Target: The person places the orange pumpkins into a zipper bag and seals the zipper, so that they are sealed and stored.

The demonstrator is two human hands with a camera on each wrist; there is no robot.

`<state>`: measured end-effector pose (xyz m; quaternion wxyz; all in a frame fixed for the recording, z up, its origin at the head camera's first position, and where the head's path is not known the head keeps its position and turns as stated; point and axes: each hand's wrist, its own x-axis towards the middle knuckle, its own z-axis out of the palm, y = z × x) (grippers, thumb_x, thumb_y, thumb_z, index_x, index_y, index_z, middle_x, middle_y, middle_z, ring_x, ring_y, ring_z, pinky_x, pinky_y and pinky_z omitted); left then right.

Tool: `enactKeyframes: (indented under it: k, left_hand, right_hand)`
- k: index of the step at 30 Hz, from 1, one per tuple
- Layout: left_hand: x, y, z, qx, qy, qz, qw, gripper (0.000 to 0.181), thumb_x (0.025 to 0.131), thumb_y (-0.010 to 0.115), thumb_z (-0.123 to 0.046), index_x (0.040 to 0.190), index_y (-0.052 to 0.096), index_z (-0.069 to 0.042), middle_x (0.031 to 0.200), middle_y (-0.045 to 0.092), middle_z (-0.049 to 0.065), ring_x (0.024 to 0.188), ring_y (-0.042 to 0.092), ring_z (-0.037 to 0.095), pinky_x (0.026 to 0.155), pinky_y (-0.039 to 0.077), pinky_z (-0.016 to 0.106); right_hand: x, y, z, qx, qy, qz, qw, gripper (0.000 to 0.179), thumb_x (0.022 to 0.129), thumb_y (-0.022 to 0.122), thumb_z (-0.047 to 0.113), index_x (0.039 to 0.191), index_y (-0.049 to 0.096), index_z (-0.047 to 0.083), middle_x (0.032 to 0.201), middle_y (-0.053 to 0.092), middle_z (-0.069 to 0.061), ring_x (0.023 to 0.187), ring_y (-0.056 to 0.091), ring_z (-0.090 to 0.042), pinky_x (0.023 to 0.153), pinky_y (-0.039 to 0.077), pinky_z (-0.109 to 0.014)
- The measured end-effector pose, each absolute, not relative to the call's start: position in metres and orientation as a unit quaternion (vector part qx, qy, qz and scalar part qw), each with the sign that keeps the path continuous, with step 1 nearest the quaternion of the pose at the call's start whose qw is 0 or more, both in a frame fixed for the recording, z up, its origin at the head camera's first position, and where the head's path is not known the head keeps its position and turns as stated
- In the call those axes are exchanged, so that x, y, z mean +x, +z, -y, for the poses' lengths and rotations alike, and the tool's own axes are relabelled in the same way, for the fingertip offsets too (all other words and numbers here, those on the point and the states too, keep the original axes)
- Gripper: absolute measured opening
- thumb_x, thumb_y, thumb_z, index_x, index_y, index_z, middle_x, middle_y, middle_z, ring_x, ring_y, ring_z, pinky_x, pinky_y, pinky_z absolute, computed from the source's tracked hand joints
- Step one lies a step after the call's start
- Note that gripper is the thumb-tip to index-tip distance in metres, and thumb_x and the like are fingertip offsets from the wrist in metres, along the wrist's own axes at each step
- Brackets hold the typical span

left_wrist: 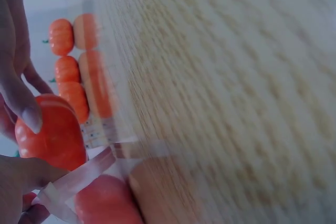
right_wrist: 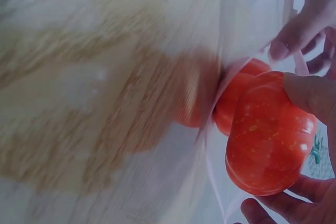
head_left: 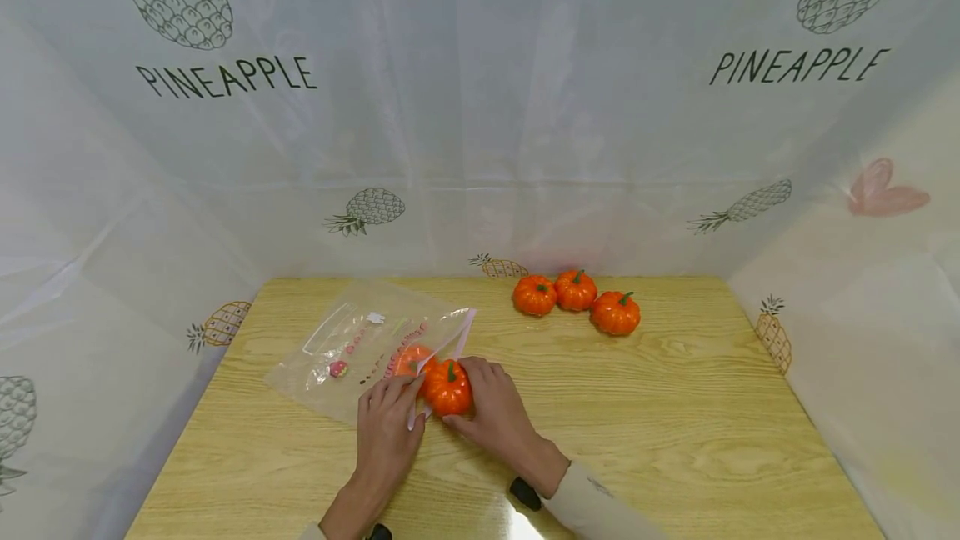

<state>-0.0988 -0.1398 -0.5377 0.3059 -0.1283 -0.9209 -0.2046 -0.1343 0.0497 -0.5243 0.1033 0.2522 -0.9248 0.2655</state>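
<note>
Head view first: just below and left of the frame's centre, the right hand has a pumpkin gripped, thumb at the near side and fingers at the far side, spread just as wide as the fruit. To its left, the left hand is at the pink edge of a clear bag, fingertips on the plastic. One bagged pumpkin shows through the film, right beside the held one. Three loose pumpkins sit in a row right of centre, at the far side of the table.

Over to the left wrist: the right hand's thumb presses the held pumpkin at the left of the frame, and in the lower left corner the left hand pinches the bag's edge, thumb on top, fingers beneath. The bagged pumpkin glows through plastic at lower middle.

Right wrist: the held pumpkin fills the right side, thumb above, fingers below, a firm hold. It overlaps the bagged one behind; whether the two touch, I cannot tell. Upper right, the left hand's thumb is on the bag's edge.
</note>
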Motion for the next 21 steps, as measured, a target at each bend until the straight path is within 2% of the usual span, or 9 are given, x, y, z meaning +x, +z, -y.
enactKeyframes:
  k: [7, 14, 21]
  left_hand:
    - [-0.098, -0.535, 0.138, -0.133, -0.207, 0.917, 0.312, 0.063, 0.058, 0.097, 0.006, 0.118, 0.078, 0.0, 0.109, 0.071, 0.007, 0.103, 0.06, 0.029, 0.091, 0.045, 0.051]
    - [-0.097, -0.532, 0.136, -0.136, -0.196, 0.919, 0.313, 0.054, 0.064, 0.092, 0.007, 0.116, 0.079, -0.001, 0.109, 0.071, 0.007, 0.103, 0.06, 0.03, 0.09, 0.046, 0.052]
    - [-0.096, -0.532, 0.136, -0.14, -0.187, 0.92, 0.314, 0.06, 0.061, 0.096, 0.005, 0.118, 0.078, -0.002, 0.108, 0.07, 0.007, 0.105, 0.06, 0.031, 0.091, 0.045, 0.051]
  right_hand:
    - [-0.137, -0.526, -0.039, 0.258, 0.257, 0.925, 0.108, 0.077, 0.08, 0.093, 0.034, 0.14, 0.056, 0.004, 0.138, 0.062, -0.011, 0.12, 0.062, -0.032, 0.101, 0.054, -0.046]
    - [-0.14, -0.531, -0.031, 0.26, 0.239, 0.929, 0.106, 0.074, 0.082, 0.09, 0.041, 0.14, 0.06, 0.007, 0.137, 0.062, -0.008, 0.118, 0.061, -0.029, 0.101, 0.053, -0.043]
    - [-0.143, -0.536, -0.025, 0.273, 0.226, 0.93, 0.099, 0.074, 0.085, 0.088, 0.039, 0.143, 0.058, 0.005, 0.14, 0.062, -0.01, 0.12, 0.061, -0.029, 0.103, 0.053, -0.041]
